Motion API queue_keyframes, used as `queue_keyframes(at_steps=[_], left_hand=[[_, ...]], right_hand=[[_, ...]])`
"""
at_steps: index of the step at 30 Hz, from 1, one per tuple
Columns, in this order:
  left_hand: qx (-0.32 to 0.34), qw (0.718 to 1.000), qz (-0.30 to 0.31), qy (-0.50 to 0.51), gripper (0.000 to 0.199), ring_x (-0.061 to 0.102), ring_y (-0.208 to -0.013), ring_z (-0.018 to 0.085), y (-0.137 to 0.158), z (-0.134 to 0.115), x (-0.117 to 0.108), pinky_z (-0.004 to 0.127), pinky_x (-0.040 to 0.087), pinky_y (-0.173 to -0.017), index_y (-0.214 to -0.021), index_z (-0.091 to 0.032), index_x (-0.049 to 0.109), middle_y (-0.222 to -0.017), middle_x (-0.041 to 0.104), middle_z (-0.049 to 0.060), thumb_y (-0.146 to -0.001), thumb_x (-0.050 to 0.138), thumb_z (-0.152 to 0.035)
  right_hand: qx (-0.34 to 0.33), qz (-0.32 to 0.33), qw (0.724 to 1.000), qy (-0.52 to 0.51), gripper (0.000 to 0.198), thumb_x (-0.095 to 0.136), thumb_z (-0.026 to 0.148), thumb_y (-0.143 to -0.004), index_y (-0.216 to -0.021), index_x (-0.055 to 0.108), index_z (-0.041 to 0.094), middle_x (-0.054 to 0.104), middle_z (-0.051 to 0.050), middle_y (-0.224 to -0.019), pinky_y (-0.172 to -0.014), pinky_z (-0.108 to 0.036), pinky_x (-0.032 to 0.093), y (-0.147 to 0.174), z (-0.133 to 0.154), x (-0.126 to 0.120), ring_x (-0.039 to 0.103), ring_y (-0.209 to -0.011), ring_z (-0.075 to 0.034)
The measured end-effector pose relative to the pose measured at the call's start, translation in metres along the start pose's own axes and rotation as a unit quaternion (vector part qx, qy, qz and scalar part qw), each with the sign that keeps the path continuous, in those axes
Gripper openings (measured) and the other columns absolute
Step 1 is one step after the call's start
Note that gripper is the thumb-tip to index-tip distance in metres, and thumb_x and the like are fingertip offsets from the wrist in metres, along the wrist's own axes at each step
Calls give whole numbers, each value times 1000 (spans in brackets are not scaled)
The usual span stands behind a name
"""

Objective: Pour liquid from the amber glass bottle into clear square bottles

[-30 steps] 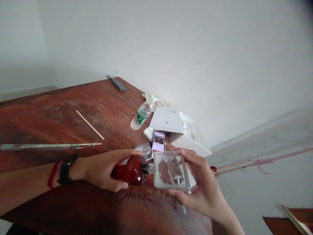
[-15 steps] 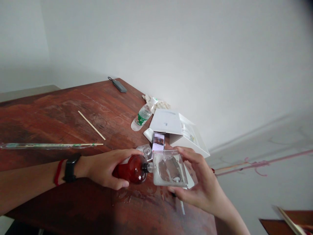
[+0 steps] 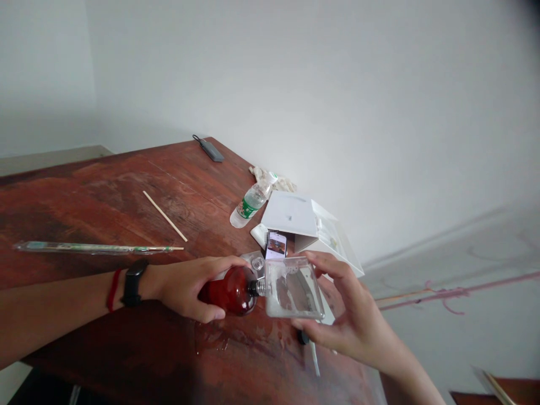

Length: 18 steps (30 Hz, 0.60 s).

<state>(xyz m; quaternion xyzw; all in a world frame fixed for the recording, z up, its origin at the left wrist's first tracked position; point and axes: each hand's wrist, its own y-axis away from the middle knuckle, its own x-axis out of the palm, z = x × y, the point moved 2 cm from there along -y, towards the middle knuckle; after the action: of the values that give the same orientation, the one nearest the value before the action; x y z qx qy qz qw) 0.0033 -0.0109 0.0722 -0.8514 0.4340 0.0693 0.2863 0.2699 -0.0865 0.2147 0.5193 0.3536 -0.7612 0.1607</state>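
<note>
My left hand (image 3: 192, 289) is wrapped round a reddish-brown rounded bottle (image 3: 234, 292), tilted with its dark neck pointing right. My right hand (image 3: 343, 309) grips a clear square bottle (image 3: 293, 289) by its far end, fingers above and thumb below. Foam and wet streaks coat the inside of its walls. The clear threaded neck (image 3: 265, 288) of the square bottle lies against the dark neck of the red one; whether liquid passes between them I cannot tell. Below my right thumb a black cap-like piece (image 3: 302, 337) with a pale tube (image 3: 315, 360) rests on the table.
Beyond the hands are a phone (image 3: 277, 245), another clear container (image 3: 256, 261), a white box (image 3: 291, 212) and a water bottle (image 3: 252, 205) with a green label. A bare chopstick (image 3: 164, 216) and a wrapped one (image 3: 101, 248) lie left. Liquid wets the wooden table (image 3: 223, 360).
The whole view has shifted slightly, so things appear a little farther right. Both hands keep their hold, and the two bottle necks stay together.
</note>
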Motion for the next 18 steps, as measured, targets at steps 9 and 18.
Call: queue_keyframes(at_steps=[9, 18], left_hand=[[21, 999, 19, 35, 78, 73, -116, 32, -2, 3, -4, 40, 61, -100, -150, -20, 48, -137, 70, 12, -78, 77, -30], [32, 998, 18, 41, 74, 73, -115, 33, -4, 1, -5, 40, 61, -99, -147, -19, 50, -134, 70, 13, -79, 76, -35]], right_hand=[[1, 27, 999, 19, 78, 84, 44, -89, -155, 45, 29, 70, -12, -138, -102, -42, 63, -8, 1, -3, 72, -124, -31], [-5, 38, 999, 3, 77, 84, 43, -90, -155, 45, 30, 68, -13, -139, -103, -42, 64, -15, 4, -4, 71, -126, -31]])
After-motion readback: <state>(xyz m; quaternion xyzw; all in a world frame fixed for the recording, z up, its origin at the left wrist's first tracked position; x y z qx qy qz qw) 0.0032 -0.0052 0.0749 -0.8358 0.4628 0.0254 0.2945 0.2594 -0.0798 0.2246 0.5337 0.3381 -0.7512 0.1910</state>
